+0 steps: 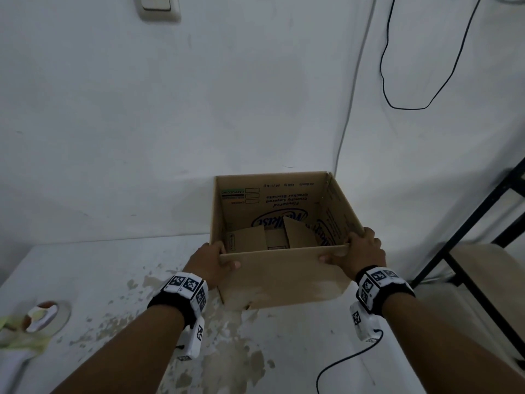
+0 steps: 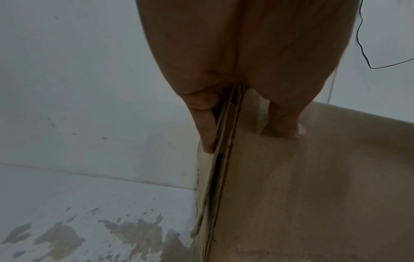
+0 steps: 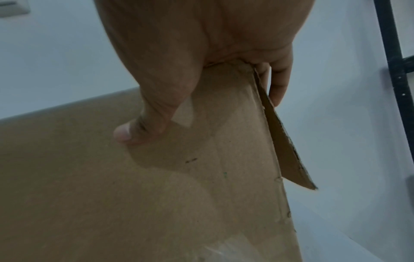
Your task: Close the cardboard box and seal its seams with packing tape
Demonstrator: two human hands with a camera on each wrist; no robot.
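Observation:
An open brown cardboard box (image 1: 284, 277) stands on the white table near the wall, its printed inner walls showing and loose flaps lying inside. My left hand (image 1: 211, 261) grips the near left corner, thumb on the front wall (image 2: 289, 127) and fingers (image 2: 207, 134) along the left side. My right hand (image 1: 358, 248) grips the near right corner, thumb (image 3: 134, 131) on the front face of the box (image 3: 156, 195) and fingers (image 3: 278, 85) round the side edge. A roll of packing tape (image 1: 45, 315) lies at the table's left edge.
The white table (image 1: 113, 280) has peeling paint in front of the box. A black metal frame (image 1: 466, 240) stands on the right. A black cable (image 1: 346, 362) trails across the table by my right wrist, and another hangs on the wall (image 1: 409, 106).

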